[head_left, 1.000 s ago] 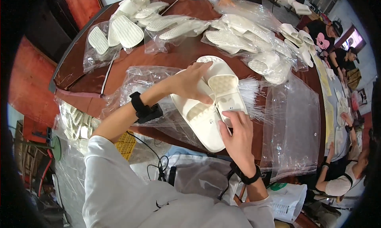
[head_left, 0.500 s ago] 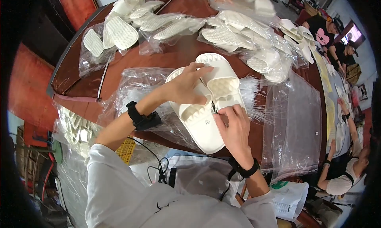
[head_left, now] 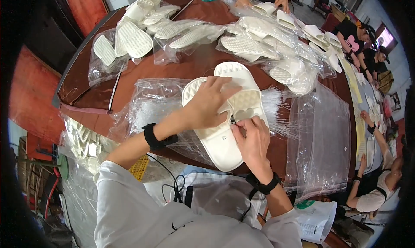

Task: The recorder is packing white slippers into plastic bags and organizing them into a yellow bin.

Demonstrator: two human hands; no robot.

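"What's happening on the near side?"
"The left hand (head_left: 210, 102) is grasping the white slippers (head_left: 222, 152); the right hand (head_left: 253, 140) is pinching between them, on what I can't tell."
"And the slippers?"
"They're reaching the brown table's (head_left: 145, 68) near edge, left of a clear bag (head_left: 319, 140)."

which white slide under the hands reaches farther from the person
The right white slide: its far end extends beyond that of the left white slide beside it.
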